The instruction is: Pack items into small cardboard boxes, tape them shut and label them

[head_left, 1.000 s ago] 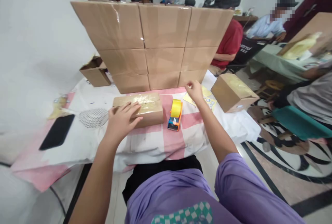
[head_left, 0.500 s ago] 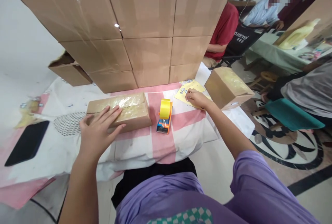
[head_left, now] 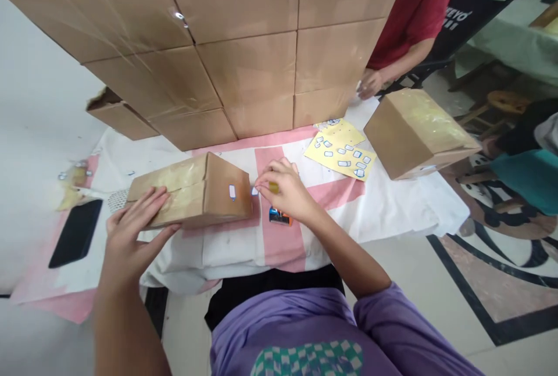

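Observation:
My left hand (head_left: 140,213) grips the left end of a taped cardboard box (head_left: 187,187), its fingers over the top and thumb along the near side. A small white sticker with a blue edge (head_left: 232,192) is on the box's right end face. Close to that face, my right hand (head_left: 283,185) pinches another small blue-edged sticker (head_left: 254,191) between thumb and fingertips. Beneath the right hand, a tape dispenser (head_left: 279,217) is mostly hidden. A yellow sheet (head_left: 331,164) bearing several such stickers lies to the right.
Stacked cardboard boxes (head_left: 248,79) wall off the table's far side. Another taped box (head_left: 405,143) stands at right, and an opened box (head_left: 122,119) at far left. A black phone (head_left: 77,232) lies on the left. A person in a red top (head_left: 407,33) is behind the stack.
My right hand has left the yellow sheet and come leftward to the box with a sticker. The box has turned, showing its right end face more. The view has shifted.

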Demonstrator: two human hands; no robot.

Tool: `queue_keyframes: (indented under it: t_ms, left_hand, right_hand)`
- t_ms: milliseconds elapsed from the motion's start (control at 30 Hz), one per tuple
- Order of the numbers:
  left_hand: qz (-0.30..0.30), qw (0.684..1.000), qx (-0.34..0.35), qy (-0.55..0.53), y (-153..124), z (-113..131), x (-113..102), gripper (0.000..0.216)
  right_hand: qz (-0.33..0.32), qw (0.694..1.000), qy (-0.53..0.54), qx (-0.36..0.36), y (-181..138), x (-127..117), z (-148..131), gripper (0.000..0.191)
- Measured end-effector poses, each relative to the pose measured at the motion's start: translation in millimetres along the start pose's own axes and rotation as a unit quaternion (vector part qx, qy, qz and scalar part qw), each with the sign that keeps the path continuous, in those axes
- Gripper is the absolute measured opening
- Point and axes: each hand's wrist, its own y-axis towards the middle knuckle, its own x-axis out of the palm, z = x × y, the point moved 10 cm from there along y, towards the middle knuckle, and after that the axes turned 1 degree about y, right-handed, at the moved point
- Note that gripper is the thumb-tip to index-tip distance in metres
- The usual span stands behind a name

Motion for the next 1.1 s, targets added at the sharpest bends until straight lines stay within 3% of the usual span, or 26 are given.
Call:
queue_keyframes:
  t_ms: [100, 200, 333, 500, 633, 867, 1100]
  left_hand:
    - [0.044, 0.998, 0.043, -0.027, -4, -11, -9, 0.065]
    - [0.049, 0.996, 0.067, -0.032, -6, -14, -7, 0.065]
    - [0.059, 0.995, 0.076, -0.032, -5, -12, -6, 0.064]
    - [0.071, 0.993, 0.084, -0.036, -8, -17, -9, 0.067]
    - [0.077, 0.992, 0.087, -0.038, -11, -21, -10, 0.068]
    - [0.074, 0.993, 0.085, -0.038, -12, -20, -10, 0.067]
    - [0.077, 0.991, 0.098, -0.037, -15, -17, -10, 0.071]
  right_hand:
    - [0.01, 1.0, -0.006, -0.015, 0, 9, -22, 0.015]
    - [-0.018, 0.998, 0.054, -0.031, 5, 19, -35, 0.01]
    - [-0.041, 0.987, 0.153, -0.006, 13, 41, -32, 0.01]
    - [-0.026, 0.961, 0.273, 0.024, 17, 62, -26, 0.008]
    - [-0.028, 0.965, 0.262, 0.009, 21, 65, -32, 0.01]
    - [-0.053, 0.972, 0.212, -0.086, 20, 63, -45, 0.017]
    - [-0.055, 0.973, 0.199, -0.099, 17, 63, -44, 0.02]
